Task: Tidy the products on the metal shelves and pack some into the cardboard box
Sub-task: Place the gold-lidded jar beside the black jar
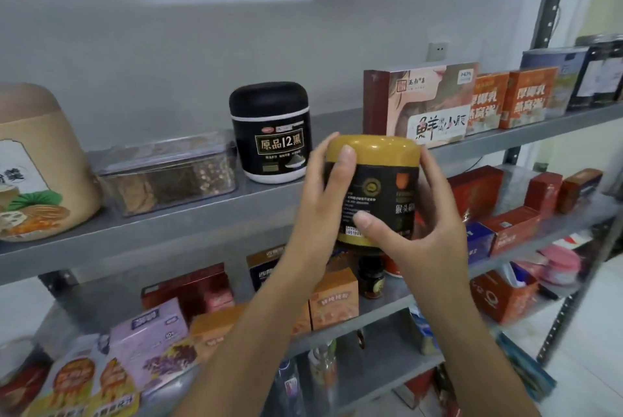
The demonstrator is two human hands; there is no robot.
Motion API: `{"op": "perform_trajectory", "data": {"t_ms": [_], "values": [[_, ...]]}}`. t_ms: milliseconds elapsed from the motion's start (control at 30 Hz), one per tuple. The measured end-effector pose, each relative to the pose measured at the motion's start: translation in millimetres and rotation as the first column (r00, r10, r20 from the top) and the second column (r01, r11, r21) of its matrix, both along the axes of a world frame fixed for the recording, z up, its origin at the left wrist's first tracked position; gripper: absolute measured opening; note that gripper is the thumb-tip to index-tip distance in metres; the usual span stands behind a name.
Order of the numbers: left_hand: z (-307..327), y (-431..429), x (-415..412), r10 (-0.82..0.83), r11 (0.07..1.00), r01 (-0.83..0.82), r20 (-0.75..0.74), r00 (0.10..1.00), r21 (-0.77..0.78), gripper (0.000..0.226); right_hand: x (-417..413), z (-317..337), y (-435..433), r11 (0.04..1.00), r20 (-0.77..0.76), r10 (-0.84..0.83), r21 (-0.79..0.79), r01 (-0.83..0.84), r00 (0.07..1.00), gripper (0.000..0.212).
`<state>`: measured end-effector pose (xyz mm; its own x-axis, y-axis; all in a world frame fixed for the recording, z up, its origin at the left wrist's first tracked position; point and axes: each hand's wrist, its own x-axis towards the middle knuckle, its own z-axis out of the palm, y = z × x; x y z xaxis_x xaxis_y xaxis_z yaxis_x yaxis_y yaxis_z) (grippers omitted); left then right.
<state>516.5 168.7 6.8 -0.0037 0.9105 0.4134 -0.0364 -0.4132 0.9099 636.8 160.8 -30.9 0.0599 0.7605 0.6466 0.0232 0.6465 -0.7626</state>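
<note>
I hold a black jar with a gold lid [377,180] in front of the upper metal shelf [209,214], just right of a black jar with a white band [271,133]. My left hand [320,211] grips its left side, thumb on the lid's edge. My right hand [424,224] wraps the right side, thumb across the lower label. The jar hangs in the air at the shelf's front edge, upright. No cardboard box is in view.
On the upper shelf stand a tan canister [37,167], a clear plastic box [168,174], a large pink-and-maroon carton [424,103] and orange boxes [512,100]. The lower shelves hold several red, orange and purple boxes [151,339]. A shelf post [546,22] rises at right.
</note>
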Motion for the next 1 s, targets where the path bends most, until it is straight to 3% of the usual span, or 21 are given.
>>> {"op": "perform_trajectory", "data": {"t_ms": [100, 167, 267, 400, 567, 700, 800, 900, 1000], "values": [[-7.7, -4.2, 4.0, 0.011, 0.971, 0.024, 0.146, 0.989, -0.236, 0.072, 9.0, -10.0, -10.5, 0.992, 0.037, 0.127, -0.028, -0.126, 0.991, 0.092], [-11.3, -2.6, 1.4, 0.012, 0.931, 0.095, 0.288, 0.957, -0.353, 0.073, 17.1, -18.2, -16.3, 0.970, 0.063, 0.237, -0.063, -0.233, 0.969, 0.100], [-18.0, -4.2, -0.4, -0.022, 0.886, 0.234, 0.467, 0.884, -0.401, 0.058, 24.5, -31.5, -14.8, 0.965, 0.154, 0.260, -0.080, -0.250, 0.953, 0.114], [-28.5, -8.2, 6.5, -0.092, 0.842, 0.339, 0.507, 0.857, -0.420, 0.061, 28.3, -37.3, -2.0, 0.974, 0.238, 0.226, -0.086, -0.211, 0.945, 0.134], [-38.4, -8.6, 7.5, -0.062, 0.810, 0.322, 0.475, 0.878, -0.490, 0.068, 33.7, -37.4, -1.5, 0.973, 0.266, 0.227, -0.027, -0.228, 0.937, 0.132], [-33.4, -13.0, 3.4, -0.059, 0.816, 0.215, 0.292, 0.955, -0.536, 0.075, 33.0, -36.8, -3.6, 0.985, 0.236, 0.168, -0.001, -0.172, 0.957, 0.130], [-37.0, -16.0, -0.4, -0.005, 0.887, 0.063, 0.128, 0.992, -0.457, 0.062, 33.0, -38.8, -3.8, 0.996, 0.238, 0.078, 0.029, -0.088, 0.968, 0.127], [-41.3, -20.6, 3.6, -0.063, 0.935, 0.059, 0.000, 0.998, -0.349, 0.073, 28.3, -43.1, -3.0, 0.998, 0.273, 0.000, 0.062, -0.018, 0.962, 0.116], [-45.8, -19.0, 6.5, -0.065, 0.942, 0.068, 0.019, 0.998, -0.328, 0.079, 23.7, -44.1, -2.7, 0.995, 0.332, -0.026, 0.100, -0.008, 0.943, 0.109]]}}
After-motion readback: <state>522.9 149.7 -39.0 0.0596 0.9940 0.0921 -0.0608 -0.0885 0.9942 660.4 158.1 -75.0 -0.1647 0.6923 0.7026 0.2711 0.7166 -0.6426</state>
